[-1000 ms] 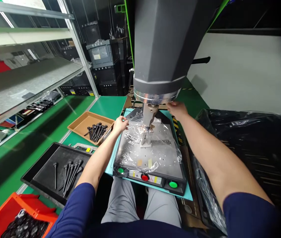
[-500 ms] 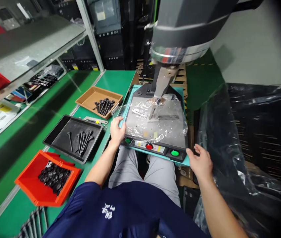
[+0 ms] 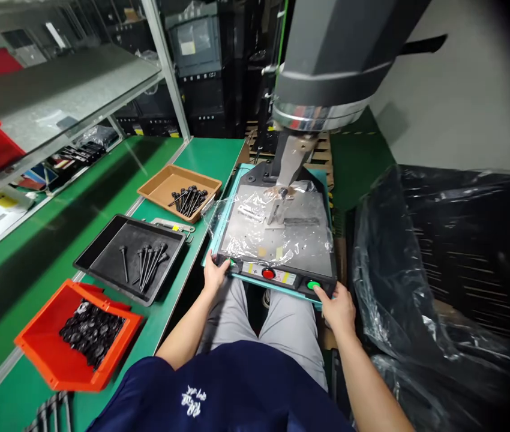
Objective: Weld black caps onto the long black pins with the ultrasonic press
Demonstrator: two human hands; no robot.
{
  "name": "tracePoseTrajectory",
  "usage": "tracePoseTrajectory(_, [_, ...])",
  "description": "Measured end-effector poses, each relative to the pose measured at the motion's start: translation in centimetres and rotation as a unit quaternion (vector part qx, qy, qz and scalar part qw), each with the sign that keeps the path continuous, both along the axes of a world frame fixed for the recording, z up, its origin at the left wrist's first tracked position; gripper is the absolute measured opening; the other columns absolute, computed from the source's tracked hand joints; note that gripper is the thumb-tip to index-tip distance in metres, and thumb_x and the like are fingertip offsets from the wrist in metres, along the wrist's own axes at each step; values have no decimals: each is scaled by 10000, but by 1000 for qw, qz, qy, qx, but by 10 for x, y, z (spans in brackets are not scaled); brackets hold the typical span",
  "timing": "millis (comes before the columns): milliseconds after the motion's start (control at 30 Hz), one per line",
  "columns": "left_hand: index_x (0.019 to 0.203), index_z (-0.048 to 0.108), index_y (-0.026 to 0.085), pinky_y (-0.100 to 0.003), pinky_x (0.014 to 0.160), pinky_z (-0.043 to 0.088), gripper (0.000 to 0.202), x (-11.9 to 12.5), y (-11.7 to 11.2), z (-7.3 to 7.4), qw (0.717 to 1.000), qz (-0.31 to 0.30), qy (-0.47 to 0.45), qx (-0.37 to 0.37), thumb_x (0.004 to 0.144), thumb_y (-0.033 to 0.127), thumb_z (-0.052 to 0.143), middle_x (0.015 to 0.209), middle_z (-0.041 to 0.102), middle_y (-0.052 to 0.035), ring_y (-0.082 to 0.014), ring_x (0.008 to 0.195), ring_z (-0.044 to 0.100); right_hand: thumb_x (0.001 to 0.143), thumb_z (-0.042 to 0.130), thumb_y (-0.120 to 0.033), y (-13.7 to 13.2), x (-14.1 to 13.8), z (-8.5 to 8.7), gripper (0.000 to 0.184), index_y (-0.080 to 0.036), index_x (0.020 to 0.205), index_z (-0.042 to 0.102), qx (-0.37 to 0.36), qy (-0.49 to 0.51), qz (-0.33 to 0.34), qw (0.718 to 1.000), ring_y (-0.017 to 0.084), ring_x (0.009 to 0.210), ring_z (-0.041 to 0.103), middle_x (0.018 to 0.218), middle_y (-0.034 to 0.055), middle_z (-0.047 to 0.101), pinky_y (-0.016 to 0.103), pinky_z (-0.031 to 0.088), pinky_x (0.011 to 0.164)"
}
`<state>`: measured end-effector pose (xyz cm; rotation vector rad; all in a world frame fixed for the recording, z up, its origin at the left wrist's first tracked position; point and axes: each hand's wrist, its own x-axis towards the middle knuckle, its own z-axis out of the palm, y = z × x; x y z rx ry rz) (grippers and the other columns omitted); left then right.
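Note:
A press machine with a dark head [image 3: 322, 90] stands before me. Its grey metal base plate [image 3: 237, 231] is partly covered by clear plastic film [image 3: 297, 246]. At the front left corner, my left hand [image 3: 214, 276] has its thumb on the left green button [image 3: 231, 262], fingers apart at the edge. My right hand [image 3: 339, 309] lies at the opposite corner, its thumb touching the right green button [image 3: 313, 285] and its fingers spread along the side. Between the hands sits a red button [image 3: 268, 273]. Under the press tip stands a small metal fixture [image 3: 275, 215].
On the green bench [image 3: 147, 210] at left are a brown tray [image 3: 158, 186] and a black tray [image 3: 106, 255], both holding black stemmed parts. An orange bin [image 3: 41, 336] contains small black pieces. A wrench [image 3: 169, 224] lies between the trays. Plastic-wrapped dark crates [image 3: 453, 240] stand at right.
Both hands have come to the front corners. My left hand moved down from the plate's left edge to its button; my right hand moved left onto its button. The view shifted slightly.

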<state>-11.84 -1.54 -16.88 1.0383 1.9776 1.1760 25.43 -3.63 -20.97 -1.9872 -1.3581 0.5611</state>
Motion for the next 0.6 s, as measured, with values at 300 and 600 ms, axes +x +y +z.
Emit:
tracePoseTrajectory(300, [1357,491,156,-418,1110,425,822,-9,4,-16,994,4,-101,40,646,322,868,1297,624,-175,-303,1254,587,733,547,-707,-3,-4,-8,787,-171,1310,553,-11,52,-23,998,363,1061,607,1183,180,581,482,495,911])
tracePoseTrajectory(600, [1301,512,194,-414,1149,400,746,-8,2,-22,987,-2,-151,60,652,296,865,1395,566,-172,-285,1335,527,730,581,-695,-6,-1,-15,752,-206,1301,557,-3,115,-17,993,331,1044,644,1213,162,566,452,521,928])
